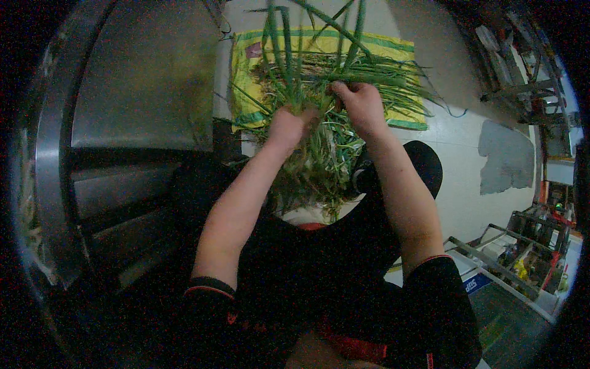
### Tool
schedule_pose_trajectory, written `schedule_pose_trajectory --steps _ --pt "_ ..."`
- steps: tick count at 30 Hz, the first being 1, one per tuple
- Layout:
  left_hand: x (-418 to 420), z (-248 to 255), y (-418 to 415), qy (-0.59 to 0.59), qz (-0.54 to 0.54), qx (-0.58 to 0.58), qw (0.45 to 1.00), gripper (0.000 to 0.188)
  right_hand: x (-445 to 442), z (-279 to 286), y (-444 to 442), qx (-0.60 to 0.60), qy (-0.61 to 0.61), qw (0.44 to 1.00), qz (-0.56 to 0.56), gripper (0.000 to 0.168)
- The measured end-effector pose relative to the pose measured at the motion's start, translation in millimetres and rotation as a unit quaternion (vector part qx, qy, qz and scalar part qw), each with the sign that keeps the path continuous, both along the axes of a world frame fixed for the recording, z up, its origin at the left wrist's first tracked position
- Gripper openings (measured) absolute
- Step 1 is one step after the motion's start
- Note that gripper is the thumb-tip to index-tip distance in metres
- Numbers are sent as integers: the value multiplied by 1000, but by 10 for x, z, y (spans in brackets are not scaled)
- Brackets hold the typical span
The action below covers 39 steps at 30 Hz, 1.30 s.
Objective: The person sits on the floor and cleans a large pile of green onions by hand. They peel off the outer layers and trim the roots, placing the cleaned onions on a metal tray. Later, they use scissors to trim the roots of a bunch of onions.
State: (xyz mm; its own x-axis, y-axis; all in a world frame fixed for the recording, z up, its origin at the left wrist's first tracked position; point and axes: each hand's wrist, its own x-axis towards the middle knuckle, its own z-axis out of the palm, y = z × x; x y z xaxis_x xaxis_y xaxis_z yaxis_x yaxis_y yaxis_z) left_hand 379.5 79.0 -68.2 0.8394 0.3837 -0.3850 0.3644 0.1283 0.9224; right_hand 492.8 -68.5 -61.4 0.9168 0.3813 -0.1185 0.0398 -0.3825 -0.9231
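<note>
My left hand (pixel 286 127) is closed around the lower part of some green onions (pixel 288 69), whose long leaves point up and away from me. Its fingertips are blurred. Beside it, my right hand (pixel 365 106) pinches more green onion stalks (pixel 348 50) between thumb and fingers. Both hands are above a loose heap of green onion leaves, roots and peelings (pixel 334 152) on the floor between my legs. Beyond them, a pile of green onions (pixel 392 76) lies across a yellow woven sack (pixel 244 99) with green stripes. My forearms hide part of the heap.
A metal cabinet (pixel 147 83) stands close on my left. To the right, the pale tiled floor (pixel 454 152) has a grey patch (pixel 507 157). Metal racks (pixel 530 92) line the right side, with a glass-topped case (pixel 511 313) at the lower right.
</note>
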Motion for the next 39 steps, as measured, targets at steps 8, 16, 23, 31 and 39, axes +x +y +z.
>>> schedule_pose_trajectory --steps 8,16,23,31,39 --pt "-20 -54 -41 104 -53 241 964 33 286 355 -376 186 21 975 -122 23" --pt "-130 -1217 171 66 -137 247 957 41 389 789 -711 333 8 928 -166 28" --pt "-40 -504 43 71 47 8 996 24 208 803 -571 279 79 952 -99 24" --pt "-57 238 21 -11 18 -88 996 26 -32 561 -116 107 58 992 26 24" --pt "49 225 83 -86 60 -138 985 16 -67 261 136 69 -85 993 39 44"
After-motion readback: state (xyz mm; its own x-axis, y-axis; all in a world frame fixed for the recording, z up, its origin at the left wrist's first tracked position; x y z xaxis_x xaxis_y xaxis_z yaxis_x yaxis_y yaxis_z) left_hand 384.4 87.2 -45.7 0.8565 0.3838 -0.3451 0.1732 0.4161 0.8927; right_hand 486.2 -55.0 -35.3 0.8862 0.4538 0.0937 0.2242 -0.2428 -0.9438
